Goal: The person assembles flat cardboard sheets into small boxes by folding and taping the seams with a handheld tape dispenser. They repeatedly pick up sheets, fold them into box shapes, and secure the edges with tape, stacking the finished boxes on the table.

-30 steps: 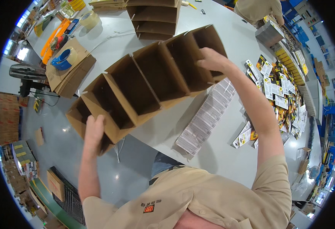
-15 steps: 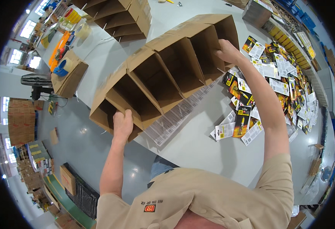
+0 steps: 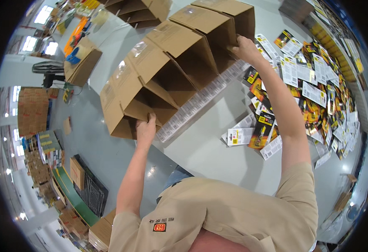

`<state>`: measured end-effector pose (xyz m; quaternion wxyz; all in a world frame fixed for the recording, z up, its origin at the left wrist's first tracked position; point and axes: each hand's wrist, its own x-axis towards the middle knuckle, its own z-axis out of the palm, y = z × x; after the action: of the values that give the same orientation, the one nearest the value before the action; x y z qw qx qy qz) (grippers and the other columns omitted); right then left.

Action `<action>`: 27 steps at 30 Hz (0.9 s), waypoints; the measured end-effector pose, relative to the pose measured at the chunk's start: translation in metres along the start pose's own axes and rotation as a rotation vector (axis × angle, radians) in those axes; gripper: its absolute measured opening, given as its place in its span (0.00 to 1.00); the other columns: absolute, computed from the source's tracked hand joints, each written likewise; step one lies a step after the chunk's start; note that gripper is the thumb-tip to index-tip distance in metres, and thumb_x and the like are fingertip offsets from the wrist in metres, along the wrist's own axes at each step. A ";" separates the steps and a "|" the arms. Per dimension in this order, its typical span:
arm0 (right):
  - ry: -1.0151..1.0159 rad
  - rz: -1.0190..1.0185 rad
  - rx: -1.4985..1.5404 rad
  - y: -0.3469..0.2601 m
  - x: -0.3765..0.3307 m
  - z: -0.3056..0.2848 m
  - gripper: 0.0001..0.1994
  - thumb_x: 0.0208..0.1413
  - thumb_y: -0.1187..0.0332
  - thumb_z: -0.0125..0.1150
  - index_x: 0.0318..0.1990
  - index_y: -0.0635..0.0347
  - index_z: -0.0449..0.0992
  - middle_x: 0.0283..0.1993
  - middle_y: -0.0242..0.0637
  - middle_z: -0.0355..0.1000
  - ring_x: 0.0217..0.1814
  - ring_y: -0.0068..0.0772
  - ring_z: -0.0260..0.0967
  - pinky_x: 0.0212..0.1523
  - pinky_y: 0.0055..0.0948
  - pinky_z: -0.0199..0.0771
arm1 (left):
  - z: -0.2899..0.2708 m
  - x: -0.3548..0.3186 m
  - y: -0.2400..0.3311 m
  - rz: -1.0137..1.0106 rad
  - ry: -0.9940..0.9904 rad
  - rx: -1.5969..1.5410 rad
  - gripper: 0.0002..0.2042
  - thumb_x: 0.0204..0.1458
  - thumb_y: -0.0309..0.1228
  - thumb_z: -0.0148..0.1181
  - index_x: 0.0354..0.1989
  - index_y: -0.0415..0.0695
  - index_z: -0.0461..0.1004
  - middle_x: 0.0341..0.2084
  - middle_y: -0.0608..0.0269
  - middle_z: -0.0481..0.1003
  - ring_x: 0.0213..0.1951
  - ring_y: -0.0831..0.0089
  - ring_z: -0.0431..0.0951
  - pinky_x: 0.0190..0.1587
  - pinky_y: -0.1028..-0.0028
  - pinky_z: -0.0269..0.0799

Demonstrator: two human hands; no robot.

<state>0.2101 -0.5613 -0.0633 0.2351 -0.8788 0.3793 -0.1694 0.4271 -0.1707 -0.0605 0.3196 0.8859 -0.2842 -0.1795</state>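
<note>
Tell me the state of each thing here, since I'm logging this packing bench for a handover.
Left hand: gripping the near end of the cardboard divider.
Right hand: gripping its far end.
Cardboard divider: expanded, cells empty, tilted, held above the table.
Clear trays: lying flat in a row.
Printed cards: scattered loose.
Second divider: standing, unheld.

Both arms reach up and forward, spread wide apart. The left hand is raised on a nearly straight bare forearm, its fingers curled in a closed grip with the knuckles facing the camera. The right hand stretches farther out, arm almost fully extended, fingers hooked closed and the wrist slightly bent.
</note>
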 end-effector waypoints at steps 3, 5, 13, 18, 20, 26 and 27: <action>0.206 0.068 -0.026 0.011 -0.066 -0.012 0.28 0.56 0.56 0.65 0.58 0.69 0.72 0.50 0.58 0.76 0.54 0.56 0.74 0.54 0.46 0.73 | -0.010 -0.015 0.008 -0.005 -0.084 -0.072 0.25 0.58 0.35 0.60 0.58 0.30 0.68 0.50 0.41 0.76 0.48 0.53 0.79 0.52 0.64 0.73; 0.326 0.106 -0.149 0.029 -0.114 -0.009 0.33 0.55 0.52 0.66 0.61 0.68 0.70 0.53 0.54 0.75 0.56 0.53 0.72 0.55 0.45 0.73 | -0.016 -0.040 0.013 -0.081 -0.108 -0.257 0.28 0.57 0.33 0.63 0.63 0.31 0.63 0.52 0.42 0.75 0.47 0.59 0.79 0.51 0.66 0.75; 0.015 0.371 -0.518 0.035 -0.275 0.056 0.31 0.58 0.60 0.63 0.65 0.66 0.65 0.66 0.49 0.64 0.70 0.57 0.59 0.67 0.56 0.58 | 0.000 -0.123 -0.021 0.051 -0.625 -0.156 0.31 0.59 0.35 0.61 0.67 0.33 0.60 0.57 0.45 0.71 0.51 0.61 0.78 0.52 0.67 0.74; 0.005 0.031 -0.564 0.028 -0.289 0.036 0.19 0.54 0.71 0.59 0.55 0.62 0.72 0.58 0.39 0.70 0.61 0.45 0.66 0.60 0.48 0.66 | 0.042 -0.107 -0.033 0.375 -0.899 -0.016 0.32 0.58 0.38 0.62 0.68 0.36 0.59 0.59 0.43 0.70 0.54 0.56 0.77 0.57 0.61 0.72; 0.078 -0.154 -0.654 0.018 -0.274 0.017 0.16 0.53 0.74 0.58 0.50 0.60 0.75 0.56 0.39 0.72 0.61 0.44 0.66 0.60 0.45 0.66 | 0.053 -0.105 -0.031 0.464 -0.939 0.020 0.33 0.57 0.38 0.62 0.69 0.38 0.58 0.61 0.43 0.68 0.58 0.55 0.74 0.60 0.61 0.70; 0.391 0.418 0.348 -0.082 -0.259 -0.013 0.10 0.65 0.71 0.51 0.47 0.64 0.77 0.27 0.40 0.76 0.26 0.40 0.76 0.29 0.32 0.74 | 0.075 -0.081 -0.008 -0.175 -0.970 -0.794 0.35 0.61 0.48 0.59 0.71 0.42 0.57 0.70 0.49 0.59 0.69 0.61 0.62 0.66 0.63 0.62; 0.277 0.246 0.156 -0.105 -0.268 -0.003 0.11 0.65 0.69 0.52 0.47 0.64 0.78 0.28 0.39 0.77 0.27 0.32 0.77 0.29 0.33 0.74 | 0.080 -0.081 -0.004 -0.461 -1.108 -1.088 0.33 0.64 0.48 0.55 0.71 0.42 0.56 0.65 0.49 0.65 0.65 0.63 0.68 0.64 0.62 0.65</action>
<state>0.0945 -0.2989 -0.0359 0.2670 -0.7731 0.4984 -0.2875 0.3259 -0.1555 -0.1102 0.4735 0.4250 -0.0842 -0.7668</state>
